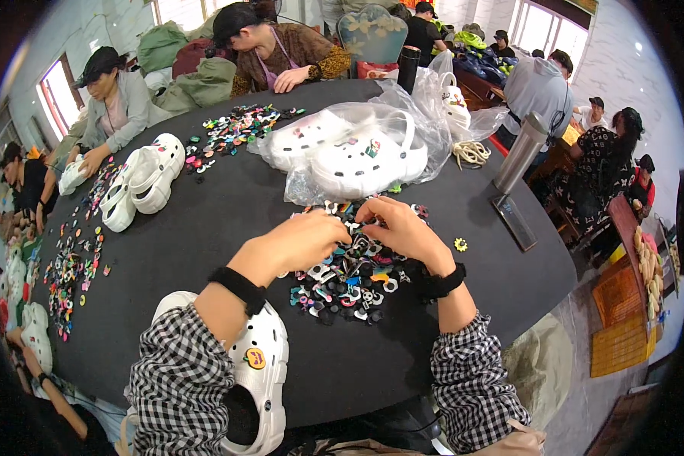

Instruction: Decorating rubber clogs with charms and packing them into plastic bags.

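A heap of small colourful shoe charms (353,281) lies on the black table in front of me. My left hand (308,237) is at its far left part, fingers curled together and tips down among the charms; whatever they pinch is hidden. Beside it, my right hand (404,230) bends over the heap, thumb and index finger apart with no charm visibly held. Under my left forearm sits a white clog (262,365) with a round orange charm on it, partly covered by my checked sleeve. Beyond the heap, white clogs (368,163) lie in clear plastic.
Another pair of white clogs (146,178) stands at left, near scattered charms (72,262). More charms (239,129) lie at the far side. A steel flask (520,156), phone (514,222) and cord coil (471,153) are at right. Co-workers sit around the table (494,296).
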Demonstrator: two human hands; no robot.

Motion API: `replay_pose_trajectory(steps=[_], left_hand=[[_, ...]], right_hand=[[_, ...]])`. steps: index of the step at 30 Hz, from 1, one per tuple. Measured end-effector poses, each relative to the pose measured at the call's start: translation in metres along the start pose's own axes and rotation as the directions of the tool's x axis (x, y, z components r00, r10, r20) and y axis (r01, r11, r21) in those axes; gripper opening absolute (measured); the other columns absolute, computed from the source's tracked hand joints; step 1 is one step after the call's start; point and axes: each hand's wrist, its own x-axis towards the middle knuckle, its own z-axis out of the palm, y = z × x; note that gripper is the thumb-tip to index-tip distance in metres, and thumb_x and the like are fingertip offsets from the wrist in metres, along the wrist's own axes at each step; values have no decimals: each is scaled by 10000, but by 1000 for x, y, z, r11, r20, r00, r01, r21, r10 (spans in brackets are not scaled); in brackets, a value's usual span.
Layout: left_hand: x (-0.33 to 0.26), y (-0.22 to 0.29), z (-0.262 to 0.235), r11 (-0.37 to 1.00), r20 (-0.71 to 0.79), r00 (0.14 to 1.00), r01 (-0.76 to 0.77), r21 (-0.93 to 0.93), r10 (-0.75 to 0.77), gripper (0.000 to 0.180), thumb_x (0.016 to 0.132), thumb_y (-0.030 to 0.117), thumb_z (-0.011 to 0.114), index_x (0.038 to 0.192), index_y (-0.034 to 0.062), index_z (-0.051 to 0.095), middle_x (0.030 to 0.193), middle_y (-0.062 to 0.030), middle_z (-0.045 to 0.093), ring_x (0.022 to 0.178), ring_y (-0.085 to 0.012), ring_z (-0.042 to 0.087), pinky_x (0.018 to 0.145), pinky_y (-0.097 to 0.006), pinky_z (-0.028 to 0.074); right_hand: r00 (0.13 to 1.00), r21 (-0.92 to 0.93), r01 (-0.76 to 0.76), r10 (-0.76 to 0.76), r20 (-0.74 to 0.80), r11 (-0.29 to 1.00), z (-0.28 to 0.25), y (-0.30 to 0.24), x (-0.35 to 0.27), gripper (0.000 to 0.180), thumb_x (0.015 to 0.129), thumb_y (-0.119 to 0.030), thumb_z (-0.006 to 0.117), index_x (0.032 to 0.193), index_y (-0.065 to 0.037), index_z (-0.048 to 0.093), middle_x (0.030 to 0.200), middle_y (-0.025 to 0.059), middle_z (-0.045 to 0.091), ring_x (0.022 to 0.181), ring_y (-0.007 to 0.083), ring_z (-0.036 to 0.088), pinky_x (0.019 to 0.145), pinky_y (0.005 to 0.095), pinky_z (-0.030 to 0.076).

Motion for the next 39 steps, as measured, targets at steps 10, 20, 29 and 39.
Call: replay_pose_trajectory(steps=[10, 20, 29, 39], left_hand=[[-4, 16, -1, 982, 87, 993, 67, 175, -83, 144, 804, 38, 662, 944, 25, 634, 1021, -127, 657, 1052, -309, 616, 925, -427, 492], [-8, 14, -7, 983, -129, 977, 162, -86, -172, 140, 847, 90, 667, 964, 40, 607, 910, -154, 650, 907, -358, 632, 794, -458, 492], [-14, -4, -17, 816, -70, 937, 258, -517, -341, 276, 849, -35, 538, 1066, 11, 703, 820, -95, 673, 744, -153, 651, 669, -305, 525], [-17, -8, -21, 783, -16, 936, 284, -553, -351, 261, 904, 23, 544, 1112, 9, 701, 831, -56, 684, 731, -108, 650, 670, -275, 534]], right_hand=[[998, 248, -50, 40, 48, 967, -7, 3, -1, 253, 790, 33, 690, 1037, 3, 643, 953, 89, 689, 870, 183, 655, 794, 317, 524], [967, 294, -220, 167, 194, 930, -18, -13, -3, 212, 923, -14, 621, 1133, -11, 654, 918, 22, 679, 809, 74, 615, 650, 243, 497], [956, 508, -236, 106, 272, 828, -15, -8, -1, 284, 888, 52, 607, 1162, -4, 659, 1067, 31, 682, 892, 81, 632, 761, 232, 522], [967, 546, -235, 138, 214, 804, -14, -12, 0, 216, 903, 40, 616, 1114, -8, 627, 1045, 31, 655, 943, 102, 649, 799, 246, 532]])
